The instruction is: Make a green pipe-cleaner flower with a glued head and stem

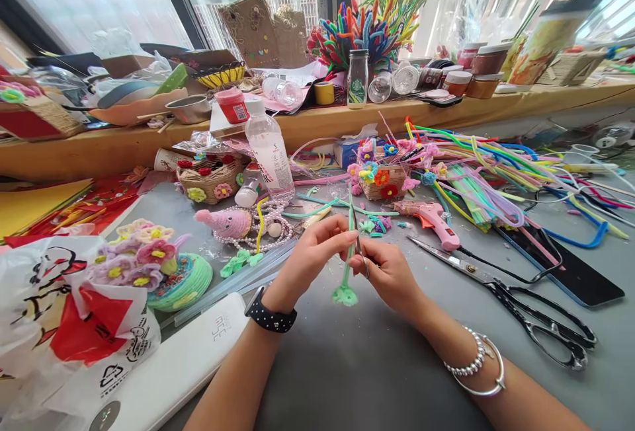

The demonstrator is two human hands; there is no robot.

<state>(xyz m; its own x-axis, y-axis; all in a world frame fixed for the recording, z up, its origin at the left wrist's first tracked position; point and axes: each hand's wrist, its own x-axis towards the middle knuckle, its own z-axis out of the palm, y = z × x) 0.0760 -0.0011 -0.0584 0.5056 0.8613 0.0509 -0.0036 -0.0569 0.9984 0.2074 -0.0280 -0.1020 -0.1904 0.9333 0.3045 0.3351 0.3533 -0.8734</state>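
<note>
My left hand (pixel 325 246) pinches a green pipe cleaner (pixel 350 216) that runs upright, with a flat, round, pale green fuzzy piece (pixel 344 295) at its lower end. In my right hand (pixel 389 272) is a small pair of scissors (pixel 360 252), its narrow blades pointing up alongside the pipe cleaner. The two hands almost touch above the grey table. Whether the blades meet the stem cannot be made out. Beyond the hands lie green and purple fuzzy scraps (pixel 376 225) and a pink glue gun (pixel 430 219).
Large black-handled scissors (pixel 510 299) and a dark phone (pixel 570 266) lie right, below a heap of pipe cleaners (pixel 496 173). Left are a white box (pixel 183 358), a plastic bag (pixel 74 325) and a fuzzy flower pot (pixel 183 282). A bottle (pixel 270 153) stands behind, near a flower-trimmed basket (pixel 387 180).
</note>
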